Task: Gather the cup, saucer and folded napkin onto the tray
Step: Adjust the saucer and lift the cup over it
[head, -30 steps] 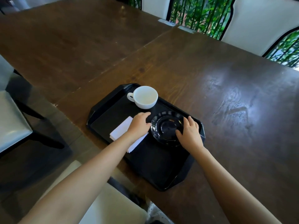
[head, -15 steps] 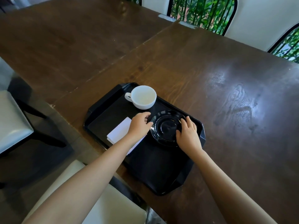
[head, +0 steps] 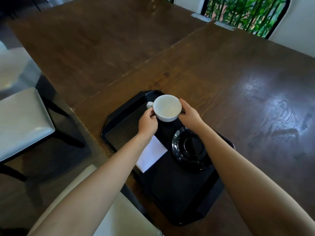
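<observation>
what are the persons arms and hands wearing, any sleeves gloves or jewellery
Nothing shows on them. The left hand and the right hand are bare, with no gloves and no rings visible. Both forearms are uncovered as far as the picture's lower edge: no sleeves, watch, bracelet or markings appear.

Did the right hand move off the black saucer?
Yes. The right hand left the saucer and went toward the tray's far end, where it now touches the white cup.

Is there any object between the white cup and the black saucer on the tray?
Nothing visible: the cup, held between left hand and right hand, has bare tray toward the saucer. The napkin lies aside.
</observation>
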Available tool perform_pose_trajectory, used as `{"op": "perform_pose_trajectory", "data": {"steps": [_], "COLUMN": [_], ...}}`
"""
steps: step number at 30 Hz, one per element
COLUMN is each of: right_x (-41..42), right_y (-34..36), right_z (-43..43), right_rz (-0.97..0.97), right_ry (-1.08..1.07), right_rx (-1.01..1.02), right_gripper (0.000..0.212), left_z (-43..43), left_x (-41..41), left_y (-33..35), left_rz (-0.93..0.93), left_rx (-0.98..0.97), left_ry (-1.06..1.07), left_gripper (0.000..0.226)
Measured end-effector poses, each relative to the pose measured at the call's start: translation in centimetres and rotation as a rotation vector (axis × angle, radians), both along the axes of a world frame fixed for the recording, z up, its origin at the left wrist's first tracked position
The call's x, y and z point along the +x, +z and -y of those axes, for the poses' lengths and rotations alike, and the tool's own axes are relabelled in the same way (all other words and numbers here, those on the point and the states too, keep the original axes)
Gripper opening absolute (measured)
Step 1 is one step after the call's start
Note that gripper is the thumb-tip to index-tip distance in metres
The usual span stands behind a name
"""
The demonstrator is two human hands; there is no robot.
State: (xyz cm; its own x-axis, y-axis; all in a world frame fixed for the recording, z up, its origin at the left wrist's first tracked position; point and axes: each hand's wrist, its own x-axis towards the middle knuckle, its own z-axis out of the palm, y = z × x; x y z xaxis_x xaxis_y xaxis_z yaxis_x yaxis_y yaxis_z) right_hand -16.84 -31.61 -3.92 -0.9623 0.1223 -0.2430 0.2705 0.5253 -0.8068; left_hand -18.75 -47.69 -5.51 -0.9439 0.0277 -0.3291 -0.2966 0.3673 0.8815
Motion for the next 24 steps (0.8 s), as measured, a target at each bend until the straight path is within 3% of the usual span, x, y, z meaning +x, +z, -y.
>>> {"op": "perform_pose_trajectory", "data": {"steps": [6,13,24], "right_x": [0.8,1.2,1.3], "right_y": [-1.4,-1.7,-1.9], "right_z": [0.7,2.0,2.9], "right_rz": [-0.121,-0.171,-0.207], "right_ry": [-0.098,-0.129,-0.167], "right_rx": [-0.178,-0.194,-0.163], "right_gripper": [0.058,0.069,0.07], "left_z": [0.3,0.6,1.3], "left_x": [-1.0,-1.3,-2.5], "left_y": [-0.8,-0.8,-0.7], "left_rz": [-0.003,-0.022,-0.046], "left_rx": [0.091,0.078,0.018], "left_ry": [0.078,0.059,0.011], "left_gripper": [0.041,0.04,0.038]}}
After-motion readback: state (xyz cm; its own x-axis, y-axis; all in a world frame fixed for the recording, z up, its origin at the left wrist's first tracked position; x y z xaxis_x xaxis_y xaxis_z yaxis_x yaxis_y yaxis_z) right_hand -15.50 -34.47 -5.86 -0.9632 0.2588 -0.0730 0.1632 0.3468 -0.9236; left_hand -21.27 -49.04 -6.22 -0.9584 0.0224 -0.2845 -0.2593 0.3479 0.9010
